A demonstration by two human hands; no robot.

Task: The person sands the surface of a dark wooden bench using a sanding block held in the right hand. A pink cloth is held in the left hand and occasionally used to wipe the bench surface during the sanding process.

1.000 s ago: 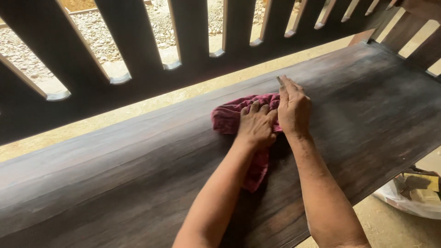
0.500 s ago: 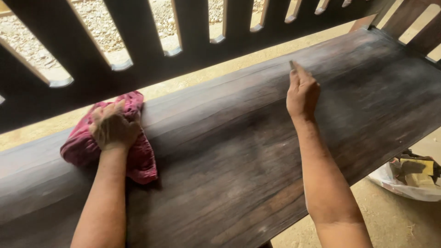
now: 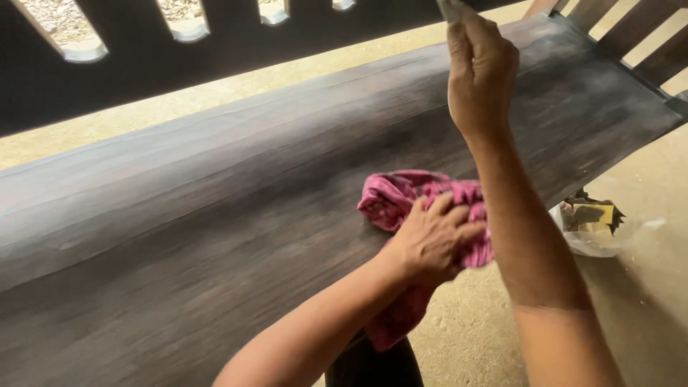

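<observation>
Swept back from the plank's far left, the left hand (image 3: 430, 240) now presses its fingers closed over the crumpled pink cloth rag (image 3: 401, 197) near the dark wooden plank's (image 3: 215, 215) front edge. Soft, light and limp, it likely grips best bunched. The right hand (image 3: 481, 68) is raised, fingers curled; whether it pinches anything, I cannot tell.

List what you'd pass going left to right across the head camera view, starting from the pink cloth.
Pink cloth → left hand pressing on it → right hand raised above the dark wooden plank → clear plastic bag on the ground.
</observation>
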